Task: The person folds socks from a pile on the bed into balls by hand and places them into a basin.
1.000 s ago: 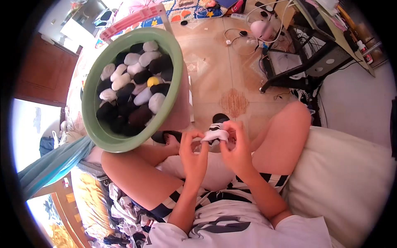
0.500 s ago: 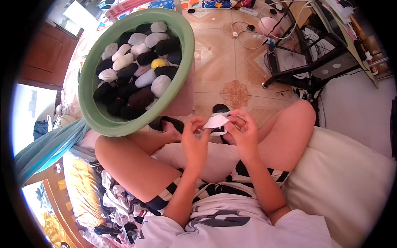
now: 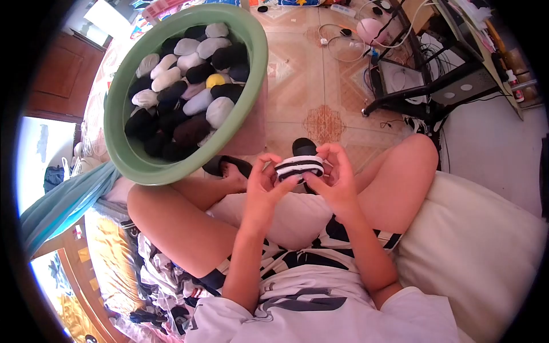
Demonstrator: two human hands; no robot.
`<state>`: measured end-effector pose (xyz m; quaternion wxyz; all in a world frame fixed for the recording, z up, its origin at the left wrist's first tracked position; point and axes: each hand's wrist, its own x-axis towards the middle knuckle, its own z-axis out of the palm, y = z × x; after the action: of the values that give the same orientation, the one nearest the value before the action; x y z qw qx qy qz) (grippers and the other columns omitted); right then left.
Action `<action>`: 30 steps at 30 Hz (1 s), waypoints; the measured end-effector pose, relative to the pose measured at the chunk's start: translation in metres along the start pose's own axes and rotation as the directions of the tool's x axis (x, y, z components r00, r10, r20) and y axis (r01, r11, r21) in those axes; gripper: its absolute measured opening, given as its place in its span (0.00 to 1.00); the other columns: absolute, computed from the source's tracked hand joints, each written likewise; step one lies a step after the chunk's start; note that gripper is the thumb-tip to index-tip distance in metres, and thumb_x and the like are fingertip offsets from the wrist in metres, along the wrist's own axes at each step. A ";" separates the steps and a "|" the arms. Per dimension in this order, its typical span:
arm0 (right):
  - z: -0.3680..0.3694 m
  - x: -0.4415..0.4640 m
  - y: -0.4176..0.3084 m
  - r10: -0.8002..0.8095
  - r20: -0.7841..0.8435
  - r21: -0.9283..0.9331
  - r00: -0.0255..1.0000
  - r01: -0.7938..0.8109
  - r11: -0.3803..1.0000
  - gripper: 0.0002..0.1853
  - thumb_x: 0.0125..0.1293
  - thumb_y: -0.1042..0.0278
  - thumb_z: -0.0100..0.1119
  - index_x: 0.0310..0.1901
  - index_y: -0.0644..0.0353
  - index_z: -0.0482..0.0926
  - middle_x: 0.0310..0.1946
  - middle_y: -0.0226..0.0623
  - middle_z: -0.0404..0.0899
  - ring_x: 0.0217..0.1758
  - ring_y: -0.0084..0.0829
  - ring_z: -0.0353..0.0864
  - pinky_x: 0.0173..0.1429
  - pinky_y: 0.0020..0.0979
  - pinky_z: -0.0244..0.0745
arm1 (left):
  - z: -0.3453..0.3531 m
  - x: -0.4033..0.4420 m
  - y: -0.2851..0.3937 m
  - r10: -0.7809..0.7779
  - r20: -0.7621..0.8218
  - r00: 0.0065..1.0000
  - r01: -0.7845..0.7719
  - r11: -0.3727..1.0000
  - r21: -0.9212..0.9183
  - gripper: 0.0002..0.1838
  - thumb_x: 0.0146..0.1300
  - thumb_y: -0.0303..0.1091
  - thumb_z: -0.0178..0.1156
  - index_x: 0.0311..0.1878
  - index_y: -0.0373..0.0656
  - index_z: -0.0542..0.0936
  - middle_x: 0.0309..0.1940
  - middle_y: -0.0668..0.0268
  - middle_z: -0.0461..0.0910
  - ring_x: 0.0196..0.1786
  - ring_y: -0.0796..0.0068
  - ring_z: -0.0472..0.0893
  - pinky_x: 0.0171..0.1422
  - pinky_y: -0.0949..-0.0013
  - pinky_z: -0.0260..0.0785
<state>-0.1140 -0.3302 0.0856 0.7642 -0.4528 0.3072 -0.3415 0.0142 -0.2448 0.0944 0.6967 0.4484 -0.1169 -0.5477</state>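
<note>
A white sock (image 3: 299, 165) with black stripes is stretched between my two hands above my lap, its cuff forming a wide band. My left hand (image 3: 267, 178) grips its left end, thumb on the near side and fingers behind. At the other end my right hand (image 3: 331, 174) pinches it the same way. To the left stands a green basin (image 3: 116, 134) holding several rolled socks (image 3: 191, 86) in black, white and grey, plus a yellow one (image 3: 215, 80). A pale pillow (image 3: 274, 220) lies across my lap under the hands.
Loose clothes (image 3: 166, 280) are heaped at my left side. A black metal desk frame (image 3: 423, 103) with cables stands on the right, beyond the tiled floor (image 3: 297, 86). Dark slippers (image 3: 303, 147) are below my hands, and a cream cushion (image 3: 469, 240) is at my right.
The white fabric between my hands has been turned and spread, so its black-striped band now faces me. Both hands stay closed on it. The view has shifted slightly.
</note>
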 end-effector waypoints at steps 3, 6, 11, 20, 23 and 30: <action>-0.003 0.000 0.016 -0.119 -0.078 -0.270 0.990 0.094 0.958 0.23 0.60 0.83 0.63 0.55 0.58 0.68 0.41 0.29 0.74 0.33 0.14 0.72 0.31 0.18 0.67 | -0.001 0.002 -0.014 0.139 0.008 0.990 -0.136 0.955 0.264 0.23 0.59 0.17 0.64 0.53 0.45 0.67 0.46 0.68 0.77 0.47 0.84 0.75 0.47 0.81 0.64; -0.009 0.000 0.020 -0.115 -0.201 -0.441 0.973 0.015 0.897 0.23 0.57 0.84 0.62 0.53 0.60 0.70 0.39 0.30 0.75 0.31 0.15 0.73 0.30 0.18 0.67 | 0.001 0.001 -0.021 0.266 0.018 0.964 -0.241 0.839 0.488 0.21 0.58 0.16 0.64 0.51 0.43 0.67 0.44 0.69 0.76 0.45 0.83 0.75 0.45 0.82 0.65; -0.001 -0.002 0.015 -0.234 -0.163 -0.517 0.958 0.119 0.847 0.22 0.52 0.84 0.64 0.50 0.61 0.73 0.36 0.31 0.76 0.27 0.17 0.72 0.29 0.20 0.67 | 0.009 -0.001 -0.023 0.486 -0.176 0.856 -0.139 0.545 0.827 0.15 0.56 0.19 0.65 0.46 0.39 0.73 0.40 0.68 0.74 0.37 0.82 0.72 0.37 0.78 0.65; -0.001 -0.003 0.014 -0.261 -0.141 -0.694 0.955 0.093 0.714 0.22 0.52 0.83 0.64 0.50 0.62 0.73 0.38 0.34 0.78 0.28 0.21 0.74 0.30 0.23 0.72 | 0.000 0.006 -0.023 0.624 0.060 0.779 -0.200 0.157 0.967 0.11 0.56 0.21 0.64 0.42 0.36 0.77 0.36 0.59 0.75 0.34 0.66 0.74 0.39 0.65 0.69; -0.001 -0.004 0.014 -0.218 -0.147 -0.660 0.965 0.068 0.748 0.22 0.55 0.84 0.63 0.52 0.61 0.72 0.39 0.34 0.79 0.28 0.21 0.75 0.32 0.23 0.73 | -0.004 0.009 -0.025 0.612 0.045 0.790 -0.144 0.114 0.983 0.12 0.57 0.21 0.64 0.44 0.35 0.77 0.36 0.58 0.77 0.34 0.64 0.76 0.41 0.64 0.70; -0.018 0.002 0.011 0.275 -0.171 0.102 0.946 -0.260 0.960 0.20 0.61 0.84 0.61 0.54 0.58 0.70 0.40 0.33 0.80 0.27 0.18 0.73 0.31 0.21 0.69 | -0.008 0.010 -0.029 0.466 -0.087 0.881 -0.069 0.307 0.949 0.14 0.59 0.21 0.63 0.48 0.36 0.75 0.41 0.56 0.82 0.35 0.70 0.78 0.41 0.68 0.71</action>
<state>-0.1242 -0.3370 0.0677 0.7890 -0.3433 0.4213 -0.2866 0.0042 -0.2499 0.0648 0.4100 0.8232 -0.3543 -0.1693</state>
